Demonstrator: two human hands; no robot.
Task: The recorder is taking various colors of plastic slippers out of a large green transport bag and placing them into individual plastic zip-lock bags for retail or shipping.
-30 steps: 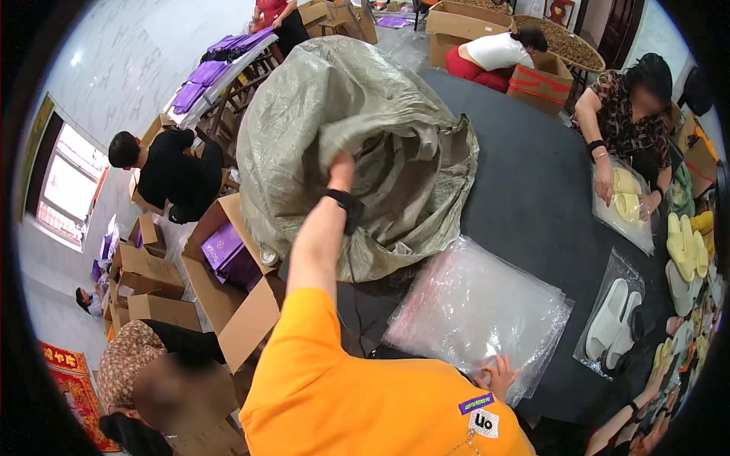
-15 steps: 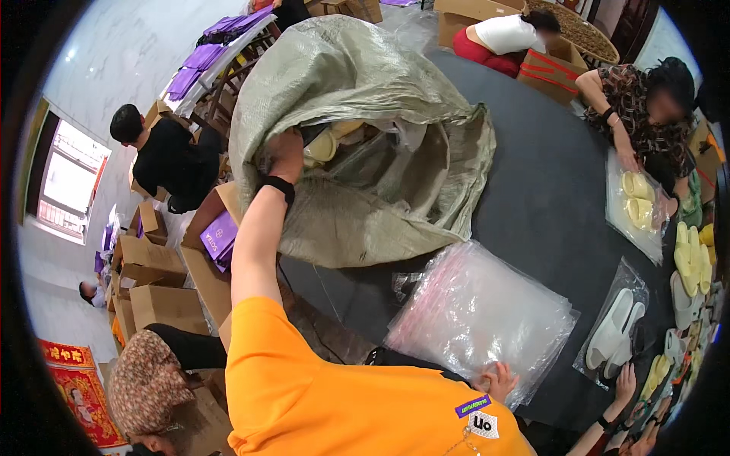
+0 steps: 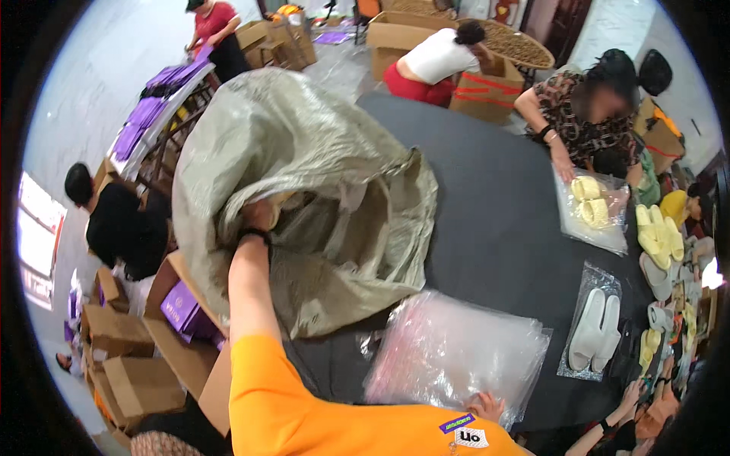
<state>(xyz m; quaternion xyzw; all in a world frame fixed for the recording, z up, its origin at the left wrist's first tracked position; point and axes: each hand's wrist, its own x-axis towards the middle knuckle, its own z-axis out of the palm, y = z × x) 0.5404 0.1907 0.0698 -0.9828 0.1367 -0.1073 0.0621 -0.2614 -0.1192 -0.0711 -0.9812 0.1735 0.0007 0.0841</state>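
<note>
left hand (image 3: pixel 262 213) sitting in sack (image 3: pixel 251 137), can't tell grip; right hand (image 3: pixel 487 407) resting on bags (image 3: pixel 449 349), fingers apart; I'm fearing slack sack slumping

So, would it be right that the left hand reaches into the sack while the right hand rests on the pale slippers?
Almost: in the head view, the right hand rests on the clear bags, not the slippers. The left hand does reach into the sack.

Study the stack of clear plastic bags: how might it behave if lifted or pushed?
The clear plastic bags would probably flop when lifted, since they look thin and wrinkled. Their shiny surface suggests they may slide over one another. Pushed, they could fan out, as their edges lie unevenly.
</note>
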